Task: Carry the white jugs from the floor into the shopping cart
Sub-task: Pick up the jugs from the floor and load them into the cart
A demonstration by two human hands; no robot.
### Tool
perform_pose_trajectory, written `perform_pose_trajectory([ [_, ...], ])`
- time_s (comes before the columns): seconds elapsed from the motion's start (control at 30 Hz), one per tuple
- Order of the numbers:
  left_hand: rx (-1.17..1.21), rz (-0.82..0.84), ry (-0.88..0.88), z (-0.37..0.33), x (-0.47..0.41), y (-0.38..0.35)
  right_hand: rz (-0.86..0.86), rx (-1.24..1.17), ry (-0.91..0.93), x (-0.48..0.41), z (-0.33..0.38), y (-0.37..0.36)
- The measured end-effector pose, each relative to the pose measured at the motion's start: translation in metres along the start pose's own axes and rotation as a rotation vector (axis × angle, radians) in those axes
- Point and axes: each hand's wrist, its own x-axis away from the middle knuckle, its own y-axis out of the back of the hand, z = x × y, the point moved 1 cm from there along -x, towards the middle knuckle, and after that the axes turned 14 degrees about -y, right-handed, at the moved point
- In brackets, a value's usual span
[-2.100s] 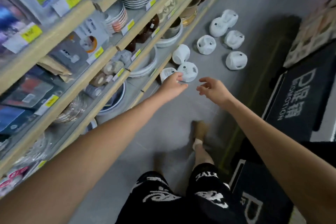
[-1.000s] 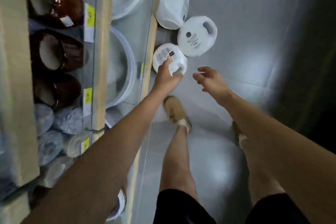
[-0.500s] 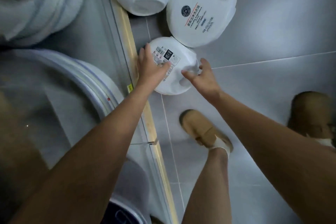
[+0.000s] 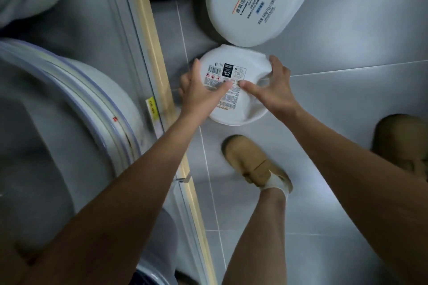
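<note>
The left hand (image 4: 201, 91) and right hand (image 4: 272, 90) are clasping opposite sides of the white jug (image 4: 234, 112), thumbs (image 4: 221, 88) pressing its label (image 4: 231, 71), lying on the floor (image 4: 347, 122) just beside the shelf rail (image 4: 152, 48); the lift is best going straight up, clearing the second jug (image 4: 254, 7) farther along that rail.

The far white jug (image 4: 257, 2) reads "Laundry Capsules".
</note>
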Motion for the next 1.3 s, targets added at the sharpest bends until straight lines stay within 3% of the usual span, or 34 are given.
perform_pose_trajectory([
  [0.23,0.178,0.010,-0.005,-0.009,0.024,-0.051,0.003,0.146,0.011,-0.005,-0.026,0.053],
  [0.67,0.514,0.120,0.022,0.009,0.015,-0.074,0.077,0.096,0.015,-0.019,-0.054,0.064],
  [1.0,0.640,0.042,-0.060,0.001,0.017,-0.083,0.166,0.089,0.053,-0.035,-0.063,0.072],
  [1.3,0.774,-0.040,-0.033,-0.049,0.077,-0.074,0.148,0.247,0.114,0.021,-0.032,0.120],
])
